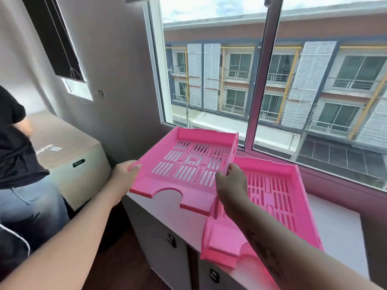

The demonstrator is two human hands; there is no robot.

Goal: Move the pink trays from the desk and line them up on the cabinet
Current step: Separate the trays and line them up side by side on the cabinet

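Note:
I hold a pink slotted tray (pixel 184 164) in the air above the left end of the white cabinet (pixel 335 227) under the window. My left hand (pixel 123 176) grips the tray's left rim. My right hand (pixel 230 181) grips its right rim. The tray is level, with its notched front edge toward me. A second pink tray (pixel 272 201) lies flat on the cabinet top just to the right, partly under my right forearm.
A large window (pixel 261 80) rises right behind the cabinet. A beige cabinet (pixel 69 155) stands to the left. A person in a black shirt and jeans (pixel 18 164) stands at the far left edge. Bare cabinet top shows at the right end.

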